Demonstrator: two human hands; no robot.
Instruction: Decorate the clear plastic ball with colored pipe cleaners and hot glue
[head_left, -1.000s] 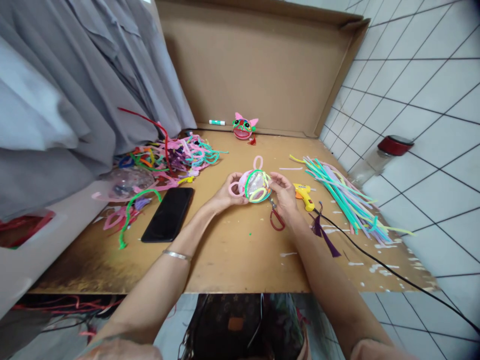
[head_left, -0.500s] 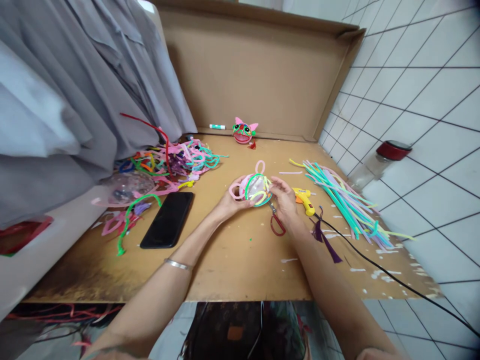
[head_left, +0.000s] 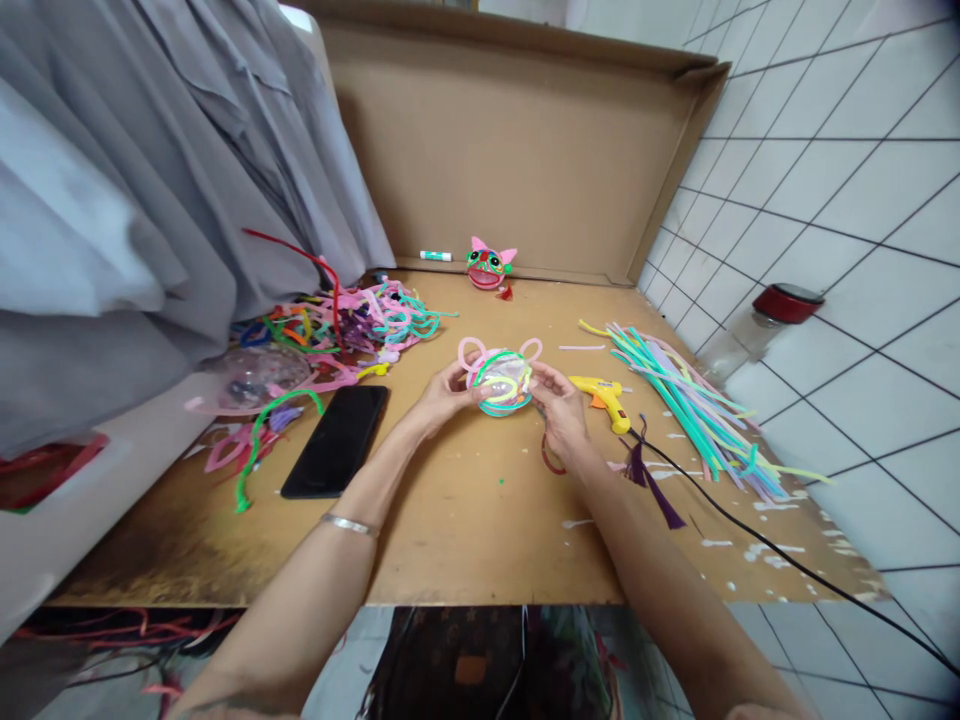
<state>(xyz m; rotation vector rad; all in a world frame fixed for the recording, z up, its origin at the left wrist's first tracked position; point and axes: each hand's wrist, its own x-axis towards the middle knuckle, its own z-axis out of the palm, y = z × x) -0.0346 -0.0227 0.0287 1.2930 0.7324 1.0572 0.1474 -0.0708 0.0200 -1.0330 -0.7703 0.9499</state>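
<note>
Between my two hands is a round, clear piece [head_left: 501, 385] trimmed with pink, green, yellow and teal pipe cleaners, two pink loops standing up like ears. My left hand [head_left: 448, 392] grips its left edge with fingers closed. On the right edge, my right hand [head_left: 556, 398] has its fingers closed too. Red-handled scissors [head_left: 553, 458] lie partly hidden under my right hand. Just right of that hand rests a yellow glue gun [head_left: 609, 398] with a black cord. A finished-looking pink and green animal head [head_left: 487, 264] sits at the back of the table.
A black phone [head_left: 336, 442] lies left, below a tangled pile of pipe cleaners [head_left: 367, 315]. Straight pipe cleaners [head_left: 682, 400] lie right, near a red-lidded jar [head_left: 765, 325]. Purple tassels [head_left: 651, 485] lie by the cord. A cardboard panel [head_left: 510, 150] stands behind.
The round piece has turned, so its two pink loops now point up on either side. Both hands have shifted slightly left, and more of the glue gun shows while less of the scissors does.
</note>
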